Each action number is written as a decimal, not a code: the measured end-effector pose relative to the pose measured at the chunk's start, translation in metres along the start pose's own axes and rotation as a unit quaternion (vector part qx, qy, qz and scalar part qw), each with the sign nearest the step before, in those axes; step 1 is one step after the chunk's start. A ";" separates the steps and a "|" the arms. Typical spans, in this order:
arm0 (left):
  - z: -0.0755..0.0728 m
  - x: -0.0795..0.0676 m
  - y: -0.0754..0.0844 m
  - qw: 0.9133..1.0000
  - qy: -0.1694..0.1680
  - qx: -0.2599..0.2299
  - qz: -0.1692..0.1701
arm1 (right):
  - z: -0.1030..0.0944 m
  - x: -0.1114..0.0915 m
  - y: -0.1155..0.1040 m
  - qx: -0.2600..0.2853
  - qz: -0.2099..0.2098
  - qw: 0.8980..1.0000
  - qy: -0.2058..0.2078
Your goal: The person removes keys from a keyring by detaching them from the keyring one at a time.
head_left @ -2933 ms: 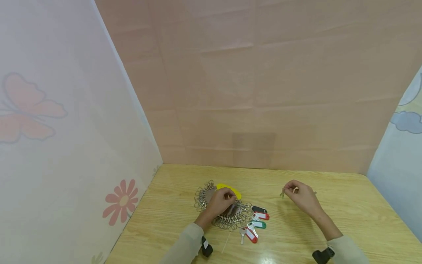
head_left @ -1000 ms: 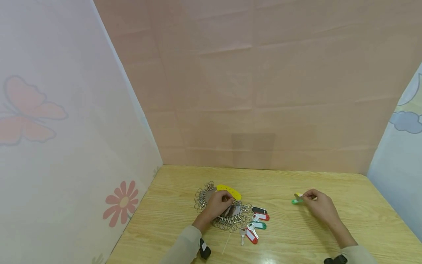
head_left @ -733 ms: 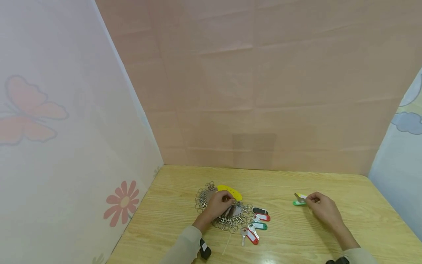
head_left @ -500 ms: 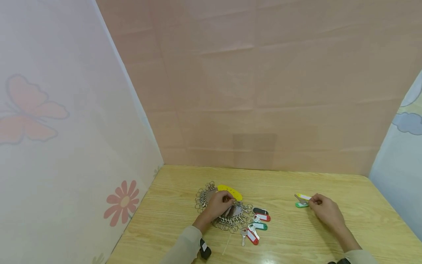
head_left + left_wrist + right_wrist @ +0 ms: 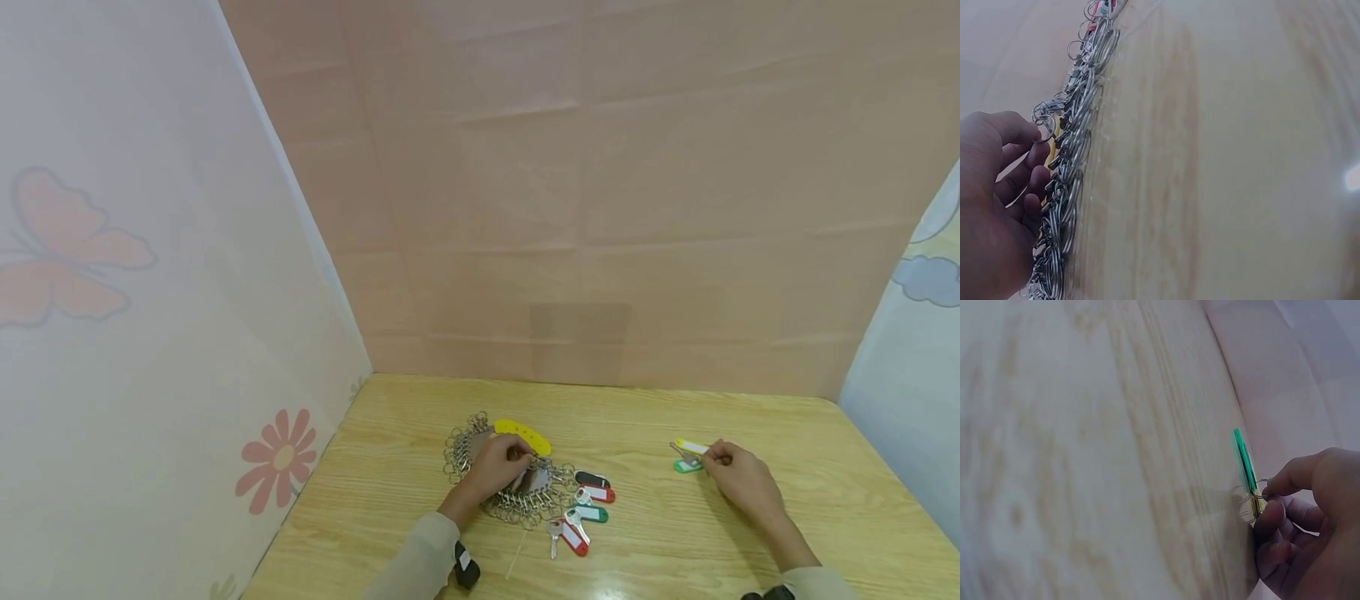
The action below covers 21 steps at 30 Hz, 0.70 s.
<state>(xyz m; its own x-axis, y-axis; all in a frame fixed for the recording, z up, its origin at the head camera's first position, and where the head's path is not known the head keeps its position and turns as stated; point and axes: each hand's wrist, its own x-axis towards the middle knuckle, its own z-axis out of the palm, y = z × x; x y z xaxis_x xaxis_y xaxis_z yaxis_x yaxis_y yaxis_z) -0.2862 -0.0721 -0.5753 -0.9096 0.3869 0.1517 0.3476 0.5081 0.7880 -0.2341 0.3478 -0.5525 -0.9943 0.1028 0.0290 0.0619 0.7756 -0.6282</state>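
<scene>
My left hand (image 5: 493, 467) is over a fan of metal key rings with clasps (image 5: 528, 504) and pinches one key ring (image 5: 1044, 128) between thumb and forefinger. Behind that hand lies a yellow holed plate (image 5: 525, 437). Off to the right, my right hand (image 5: 746, 483) pinches the ring end of a small bunch: a key (image 5: 682, 452), a yellow key tag (image 5: 692, 447) and a green key tag (image 5: 686, 467). In the right wrist view the green tag (image 5: 1245, 459) stands edge-on at the fingertips, close over the table, with a thin wire ring (image 5: 1254, 495) beside the thumb.
Right of the ring fan lie a black tag (image 5: 592, 479), a red tag (image 5: 597, 494), a dark green tag (image 5: 592, 513) and another red tag (image 5: 573, 540), with several silver keys (image 5: 554, 542). A thin pale strip (image 5: 516, 556) lies in front. Walls enclose the wooden table (image 5: 360, 500).
My right hand has moved right and nearer to me, lowering the key and its tags, which now show spread out. Over the last half second it is nearly still. My left hand stays at the rings.
</scene>
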 end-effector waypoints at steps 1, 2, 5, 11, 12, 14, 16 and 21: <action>0.000 0.000 0.001 1.000 -0.001 0.001 -0.003 | 0.000 0.000 0.000 0.001 0.000 1.000 -0.001; 0.000 0.000 0.001 1.000 -0.001 0.001 -0.005 | 0.000 0.000 0.001 0.002 -0.001 1.000 -0.003; -0.001 -0.001 0.002 1.000 -0.002 0.003 -0.008 | 0.000 -0.001 0.000 0.005 -0.002 1.000 -0.005; 0.000 -0.001 0.001 1.000 0.000 0.009 0.001 | 0.000 -0.003 -0.001 0.012 -0.006 1.000 0.001; 0.000 0.000 0.001 1.000 0.001 0.008 0.002 | 0.000 -0.003 -0.002 0.014 -0.010 1.000 0.005; 0.000 0.000 0.002 1.000 0.002 0.004 0.005 | 0.000 -0.003 -0.002 0.018 -0.015 1.000 0.011; -0.001 0.000 0.002 1.000 0.001 -0.003 0.005 | 0.000 -0.003 -0.004 0.020 -0.017 1.000 0.018; -0.002 0.001 0.003 1.000 0.000 -0.009 0.008 | 0.001 -0.001 -0.016 0.029 -0.019 0.999 0.030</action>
<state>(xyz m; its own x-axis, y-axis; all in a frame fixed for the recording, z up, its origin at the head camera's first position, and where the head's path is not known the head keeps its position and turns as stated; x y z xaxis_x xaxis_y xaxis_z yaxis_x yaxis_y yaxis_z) -0.2867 -0.0721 -0.5719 -0.9040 0.3952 0.1631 0.3574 0.4890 0.7957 -0.2341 0.3349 -0.5438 -0.9887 0.1121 0.0998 0.0167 0.7430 -0.6691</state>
